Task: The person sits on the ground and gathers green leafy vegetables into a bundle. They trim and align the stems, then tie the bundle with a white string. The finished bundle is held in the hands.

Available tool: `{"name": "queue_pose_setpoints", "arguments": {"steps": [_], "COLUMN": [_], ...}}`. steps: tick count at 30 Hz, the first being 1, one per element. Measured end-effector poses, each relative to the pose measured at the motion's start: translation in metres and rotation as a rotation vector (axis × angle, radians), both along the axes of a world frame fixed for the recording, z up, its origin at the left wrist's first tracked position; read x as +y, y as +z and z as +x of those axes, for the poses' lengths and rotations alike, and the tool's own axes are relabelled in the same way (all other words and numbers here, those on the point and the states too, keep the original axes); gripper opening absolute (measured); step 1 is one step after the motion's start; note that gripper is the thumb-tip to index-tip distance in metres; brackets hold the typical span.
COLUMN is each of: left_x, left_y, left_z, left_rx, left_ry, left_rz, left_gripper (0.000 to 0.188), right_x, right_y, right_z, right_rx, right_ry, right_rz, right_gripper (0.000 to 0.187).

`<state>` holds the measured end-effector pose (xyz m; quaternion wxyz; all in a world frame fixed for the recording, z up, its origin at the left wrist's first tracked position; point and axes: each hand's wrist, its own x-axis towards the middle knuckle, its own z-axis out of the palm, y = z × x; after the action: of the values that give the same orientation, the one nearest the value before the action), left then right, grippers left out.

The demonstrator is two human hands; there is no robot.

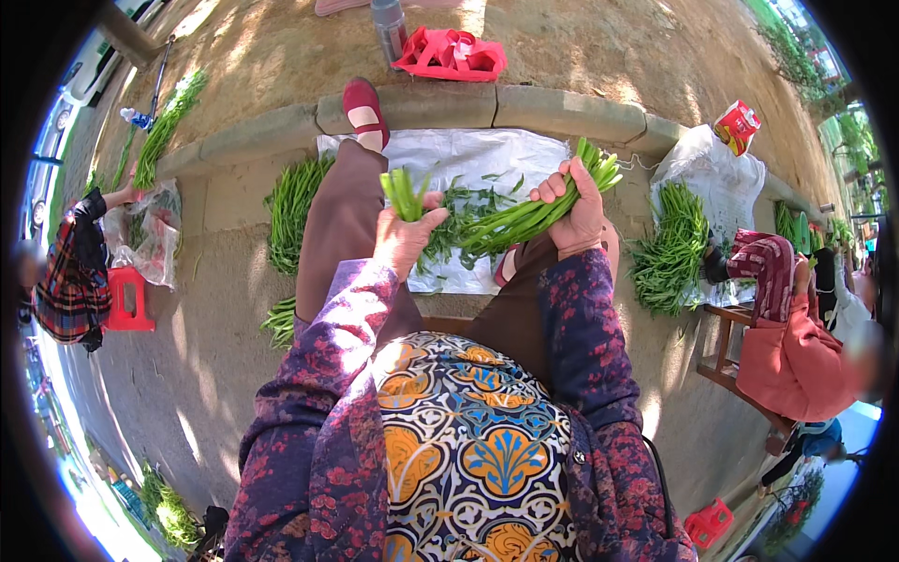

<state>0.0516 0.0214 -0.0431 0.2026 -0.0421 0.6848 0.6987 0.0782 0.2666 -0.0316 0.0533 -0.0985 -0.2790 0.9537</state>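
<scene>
Larger bundle of green stalks, held over right side of white sheet, slants up to right; pale, blunt ends spread past sheet's right edge, thinner, darker ends point toward sheet's middle. Smaller bunch of bright green stalks, held over sheet's left half, nearly upright, blunt tips gathered close, lower part hidden. Two clusters apart, both sunlit.

Outdoor roadside spot in daylight. Grey paved ground across middle and lower left of frame; pale stone kerb curving across upper part, brown bare-earth strip beyond it. Dappled sun and shade on ground. White car at upper left edge, leafy green trees at upper right. Low red plastic stool at left; heap of long-stemmed green vegetables right of centre.
</scene>
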Motion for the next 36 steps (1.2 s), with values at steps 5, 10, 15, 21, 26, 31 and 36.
{"name": "queue_pose_setpoints", "arguments": {"steps": [5, 10, 15, 21, 26, 31, 36], "left_x": [0.012, 0.012, 0.014, 0.014, 0.016, 0.017, -0.004], "left_y": [-0.004, 0.003, 0.012, 0.005, -0.003, -0.012, -0.033], "left_z": [0.008, 0.012, 0.015, 0.020, 0.019, 0.016, 0.006], "left_rx": [0.127, 0.181, 0.297, 0.244, 0.220, -0.118, -0.182], "left_ry": [-0.304, -0.421, -0.486, -0.443, -0.348, -0.106, 0.030], "left_rz": [-0.008, -0.057, -0.160, -0.118, -0.220, -0.047, 0.146], "left_gripper": [0.019, 0.014, 0.014, 0.012, 0.011, 0.008, 0.024], "right_x": [-0.005, -0.010, -0.011, -0.011, -0.010, -0.010, -0.006], "right_y": [0.001, 0.004, 0.006, 0.004, 0.001, -0.002, -0.005], "right_z": [-0.002, -0.003, -0.004, -0.005, -0.005, -0.006, -0.006], "right_rx": [-0.045, -0.063, -0.052, -0.051, -0.060, -0.048, -0.023], "right_ry": [0.037, 0.058, 0.077, 0.083, 0.048, 0.005, -0.072], "right_rz": [0.012, 0.017, 0.038, 0.062, 0.020, 0.023, -0.033], "right_gripper": [0.020, 0.019, 0.021, 0.022, 0.022, 0.021, 0.022]}}
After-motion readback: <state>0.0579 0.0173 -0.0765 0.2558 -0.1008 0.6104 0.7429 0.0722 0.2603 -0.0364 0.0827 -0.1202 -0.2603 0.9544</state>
